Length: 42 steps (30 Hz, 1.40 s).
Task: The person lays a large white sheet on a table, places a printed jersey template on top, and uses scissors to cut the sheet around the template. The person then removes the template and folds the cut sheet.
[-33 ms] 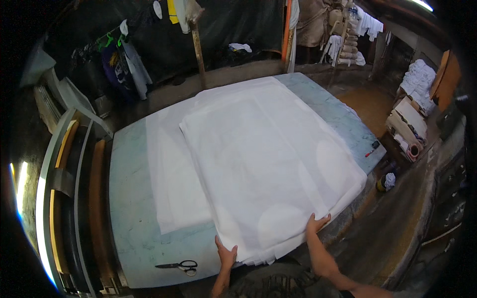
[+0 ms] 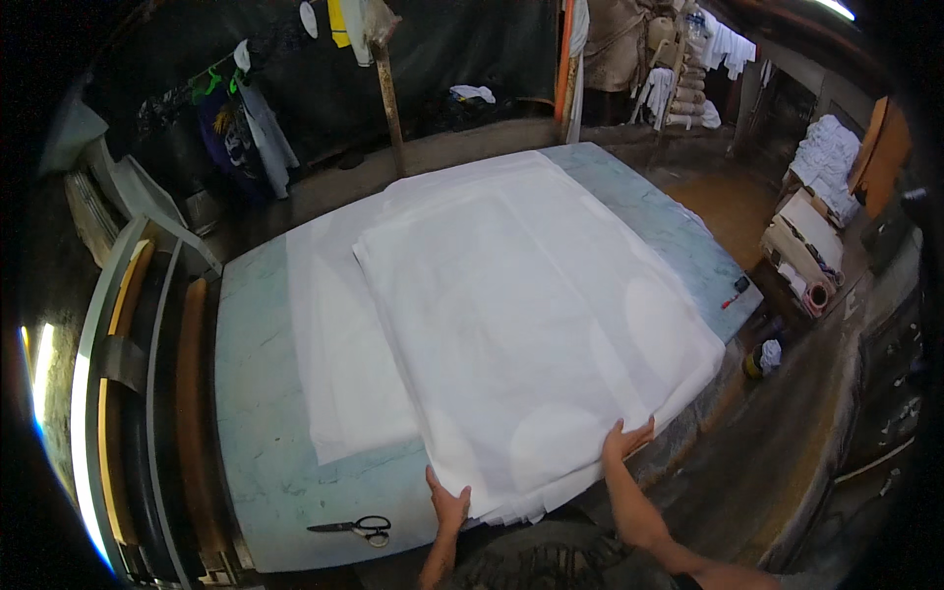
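Observation:
A thick stack of thin white sheets [image 2: 511, 324], fabric or paper, lies aslant on a pale green table [image 2: 265, 393]. At its near left corner, my left hand [image 2: 449, 503] grips the edge, thumb and forefinger in sight and the rest partly hidden. Farther right along the same near edge, my right hand [image 2: 626, 442] holds the stack with the thumb on top and the other fingers mostly out of sight. Several layers fan out unevenly between my hands. Beneath and left of this stack spreads another white layer [image 2: 344, 393]. Black-handled scissors [image 2: 352, 529] rest left of my left hand.
Beyond the table's left end stands a rack with long rolls [image 2: 192, 413]. A small black and red tool [image 2: 736, 292] lies at the right table corner. Past it are a dark container [image 2: 762, 360] and piled white cloth [image 2: 828, 167]. A post [image 2: 390, 98] rises behind the table.

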### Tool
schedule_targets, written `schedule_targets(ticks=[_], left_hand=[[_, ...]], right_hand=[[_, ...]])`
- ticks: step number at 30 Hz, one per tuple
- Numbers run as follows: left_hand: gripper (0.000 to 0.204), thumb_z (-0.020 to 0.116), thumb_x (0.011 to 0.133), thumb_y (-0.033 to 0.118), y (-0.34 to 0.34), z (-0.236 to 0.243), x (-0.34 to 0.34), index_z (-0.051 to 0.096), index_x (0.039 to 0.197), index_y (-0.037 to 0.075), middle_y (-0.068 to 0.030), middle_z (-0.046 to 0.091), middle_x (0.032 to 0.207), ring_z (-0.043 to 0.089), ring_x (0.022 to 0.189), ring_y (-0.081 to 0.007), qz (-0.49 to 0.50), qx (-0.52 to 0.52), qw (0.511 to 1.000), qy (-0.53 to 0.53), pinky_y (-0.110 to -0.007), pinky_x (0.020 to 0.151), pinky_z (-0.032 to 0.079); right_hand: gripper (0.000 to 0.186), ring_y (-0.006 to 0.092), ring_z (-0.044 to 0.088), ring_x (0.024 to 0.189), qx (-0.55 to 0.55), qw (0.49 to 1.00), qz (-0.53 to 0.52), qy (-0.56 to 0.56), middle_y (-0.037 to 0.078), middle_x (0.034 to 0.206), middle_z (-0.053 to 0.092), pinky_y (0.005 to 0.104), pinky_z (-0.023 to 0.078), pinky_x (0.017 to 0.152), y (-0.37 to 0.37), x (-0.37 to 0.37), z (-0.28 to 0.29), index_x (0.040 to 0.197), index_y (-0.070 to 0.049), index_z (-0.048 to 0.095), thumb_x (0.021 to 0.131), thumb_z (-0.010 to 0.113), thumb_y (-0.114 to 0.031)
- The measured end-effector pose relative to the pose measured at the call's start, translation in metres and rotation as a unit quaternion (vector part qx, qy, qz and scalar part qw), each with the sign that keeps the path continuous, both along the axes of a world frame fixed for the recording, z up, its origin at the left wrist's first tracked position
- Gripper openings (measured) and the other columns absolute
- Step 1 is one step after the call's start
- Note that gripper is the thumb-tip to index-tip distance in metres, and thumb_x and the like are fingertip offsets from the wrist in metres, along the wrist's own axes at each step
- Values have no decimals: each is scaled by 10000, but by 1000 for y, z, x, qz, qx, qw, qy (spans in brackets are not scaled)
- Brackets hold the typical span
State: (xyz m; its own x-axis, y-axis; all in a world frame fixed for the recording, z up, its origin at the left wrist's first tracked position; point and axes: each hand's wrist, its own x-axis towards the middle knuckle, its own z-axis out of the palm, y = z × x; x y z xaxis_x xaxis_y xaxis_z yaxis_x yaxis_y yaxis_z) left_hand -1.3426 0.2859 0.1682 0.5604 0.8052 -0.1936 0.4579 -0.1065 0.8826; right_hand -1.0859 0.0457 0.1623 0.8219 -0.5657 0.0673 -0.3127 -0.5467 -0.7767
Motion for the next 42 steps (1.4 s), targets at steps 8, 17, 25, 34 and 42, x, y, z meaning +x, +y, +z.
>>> schedule_targets(ticks=[8, 17, 25, 34, 42], left_hand=[[634, 668, 737, 215, 4, 4, 34, 482, 1310, 19, -283, 331, 1403, 370, 1266, -378, -274, 314, 884, 209, -456, 1047, 316], [410, 590, 774, 277, -2, 8, 73, 610, 1061, -15, -246, 579, 1096, 518, 1043, -406, -307, 335, 840, 296, -516, 930, 399], [444, 516, 874, 383, -91, 29, 203, 623, 1071, -1, -266, 566, 1138, 506, 1104, -387, -278, 240, 874, 317, -504, 1042, 293], [620, 197, 967, 456, -148, 18, 348, 540, 1273, 41, -223, 481, 1333, 428, 1258, -366, -319, 412, 664, 537, -474, 1130, 161], [432, 612, 825, 146, -381, 32, 692, 531, 1210, -35, -248, 416, 1365, 420, 1243, -389, -324, 387, 863, 36, -437, 1039, 355]], right_hand=[[571, 343, 259, 1359, -262, 850, 452, -74, 180, 1485, 278, 554, 144, 1099, 8, 36, 22, 1376, -86, 416, 872, 559, -312], [487, 286, 309, 1339, -309, 739, 599, 1, 115, 1476, 317, 559, 215, 1078, -25, 98, 6, 1358, -103, 443, 940, 459, -351], [376, 302, 392, 1282, -127, 744, 656, -4, 148, 1431, 373, 440, 327, 1055, -183, 198, 32, 1220, -48, 553, 918, 536, -273], [238, 361, 531, 1121, -40, 929, 368, 28, 198, 1211, 554, 440, 448, 926, -488, 340, -5, 1042, -18, 619, 901, 536, -191], [255, 329, 578, 1064, -42, 868, 494, -4, 172, 1254, 538, 382, 468, 896, -554, 550, 10, 1087, -8, 606, 916, 546, -187]])
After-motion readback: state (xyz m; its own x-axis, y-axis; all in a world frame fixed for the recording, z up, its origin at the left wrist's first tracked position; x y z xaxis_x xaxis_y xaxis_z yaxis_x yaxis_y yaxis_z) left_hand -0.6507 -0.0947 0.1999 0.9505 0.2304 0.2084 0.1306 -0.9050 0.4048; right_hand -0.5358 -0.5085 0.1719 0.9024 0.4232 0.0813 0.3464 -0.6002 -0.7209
